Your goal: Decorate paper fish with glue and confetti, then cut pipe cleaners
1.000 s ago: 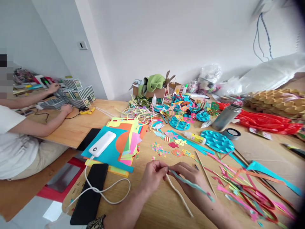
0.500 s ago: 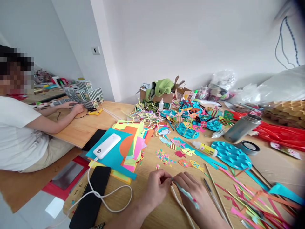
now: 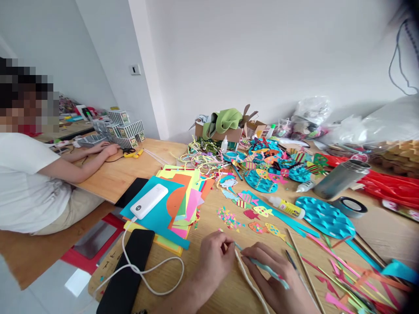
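My left hand is closed in a pinch at the upper end of a white cord, which hangs down toward the bottom edge. A thin light-blue strip with a pinkish-red spot runs from that pinch across to my right hand. The right thumb and fingers are closed on this strip close to the cord, and its loose end lies over the back of the hand. Whether the strip is wound round the cord is hidden by my left fingers. Just beyond the hands lie small paper fish and colourful confetti.
Left are a power bank on coloured paper, its white cable and a black phone. At right stand a steel flask, tape roll, glue bottle and blue egg-tray disc. A person sits far left.
My right hand has drawn a little to the right, away from my left, so more of the light-blue strip shows between them. The whole view has shifted slightly.
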